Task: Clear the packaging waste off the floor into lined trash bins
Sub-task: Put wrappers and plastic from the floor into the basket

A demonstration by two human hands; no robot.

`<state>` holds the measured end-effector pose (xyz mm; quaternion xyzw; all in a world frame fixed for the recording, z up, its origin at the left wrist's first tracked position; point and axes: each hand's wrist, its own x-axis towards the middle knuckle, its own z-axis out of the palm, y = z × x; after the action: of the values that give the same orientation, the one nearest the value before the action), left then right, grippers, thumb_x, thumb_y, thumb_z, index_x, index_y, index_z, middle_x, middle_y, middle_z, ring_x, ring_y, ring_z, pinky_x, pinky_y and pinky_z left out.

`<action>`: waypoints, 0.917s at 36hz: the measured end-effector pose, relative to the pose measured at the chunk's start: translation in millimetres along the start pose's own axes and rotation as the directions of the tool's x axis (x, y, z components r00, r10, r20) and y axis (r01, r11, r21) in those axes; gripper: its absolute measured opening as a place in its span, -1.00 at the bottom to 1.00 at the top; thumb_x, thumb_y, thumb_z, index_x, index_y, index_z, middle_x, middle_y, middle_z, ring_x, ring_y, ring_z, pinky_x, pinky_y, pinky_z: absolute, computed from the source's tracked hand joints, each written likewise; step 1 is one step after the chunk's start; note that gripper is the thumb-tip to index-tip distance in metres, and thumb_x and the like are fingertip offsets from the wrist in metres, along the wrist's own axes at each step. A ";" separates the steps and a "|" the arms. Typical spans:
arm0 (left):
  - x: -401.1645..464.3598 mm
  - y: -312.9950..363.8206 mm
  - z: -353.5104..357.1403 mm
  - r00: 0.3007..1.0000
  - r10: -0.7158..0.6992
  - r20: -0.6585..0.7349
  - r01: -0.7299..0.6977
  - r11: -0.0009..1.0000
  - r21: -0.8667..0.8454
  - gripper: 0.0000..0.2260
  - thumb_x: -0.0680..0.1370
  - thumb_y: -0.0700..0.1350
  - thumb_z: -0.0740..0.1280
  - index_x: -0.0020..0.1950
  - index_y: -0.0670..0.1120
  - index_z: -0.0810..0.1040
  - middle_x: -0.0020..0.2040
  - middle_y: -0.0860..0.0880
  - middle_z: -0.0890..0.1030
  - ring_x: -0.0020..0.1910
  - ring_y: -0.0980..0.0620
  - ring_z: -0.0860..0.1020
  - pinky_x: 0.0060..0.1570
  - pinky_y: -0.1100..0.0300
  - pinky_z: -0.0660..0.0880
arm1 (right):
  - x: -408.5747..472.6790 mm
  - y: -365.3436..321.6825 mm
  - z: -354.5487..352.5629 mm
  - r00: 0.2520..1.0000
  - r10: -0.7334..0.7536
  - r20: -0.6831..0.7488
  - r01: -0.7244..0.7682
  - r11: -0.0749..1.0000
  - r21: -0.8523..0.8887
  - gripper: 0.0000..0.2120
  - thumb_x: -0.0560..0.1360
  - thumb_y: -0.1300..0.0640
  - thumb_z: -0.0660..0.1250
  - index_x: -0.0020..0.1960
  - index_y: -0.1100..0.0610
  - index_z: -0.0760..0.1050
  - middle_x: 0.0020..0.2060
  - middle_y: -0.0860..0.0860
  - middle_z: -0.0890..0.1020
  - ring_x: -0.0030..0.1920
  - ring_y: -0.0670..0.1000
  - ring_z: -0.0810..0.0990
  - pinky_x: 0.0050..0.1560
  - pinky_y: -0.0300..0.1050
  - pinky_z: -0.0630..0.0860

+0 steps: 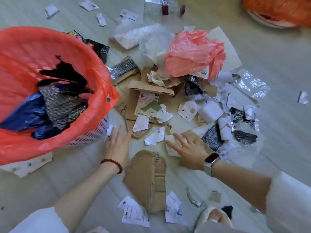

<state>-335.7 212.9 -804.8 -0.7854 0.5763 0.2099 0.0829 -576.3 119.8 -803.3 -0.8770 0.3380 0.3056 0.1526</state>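
Note:
A white bin lined with a red bag (94, 68) stands at the left, holding blue and black plastic and grey wrap. Packaging waste covers the floor in the middle: a torn cardboard box (148, 91), a crumpled pink bag (193, 52), clear plastic (151, 39), white paper scraps (154, 137) and foil pieces (212, 137). My left hand (117, 145) reaches forward with straight fingers beside the bin, holding nothing. My right hand (190, 148) lies with spread fingers on a white paper scrap and a brown cardboard piece (191, 134).
A torn brown cardboard sheet (146, 179) lies between my forearms, with printed leaflets (134, 212) near it. A second red-lined bin (277, 10) sits at the far right top. A slippered foot (215, 214) shows at the bottom. More scraps (89, 5) lie scattered far back.

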 end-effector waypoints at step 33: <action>39.7 21.8 -14.8 0.935 0.173 -0.310 -0.262 0.925 -0.274 -0.58 0.34 -0.51 0.24 0.15 -0.24 0.48 0.10 -0.23 0.52 -0.15 -0.24 0.55 -0.31 0.01 0.47 | 34.4 2.4 7.0 0.923 0.053 -0.380 0.119 0.902 0.415 -0.78 0.33 0.32 0.36 -0.02 0.28 0.51 -0.10 0.22 0.53 -0.07 0.25 0.47 -0.15 0.17 0.50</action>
<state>-342.9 165.9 -805.9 -0.7407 0.6264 0.1927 -0.1479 -560.9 104.2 -830.9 -0.8696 0.4050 0.0436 0.2789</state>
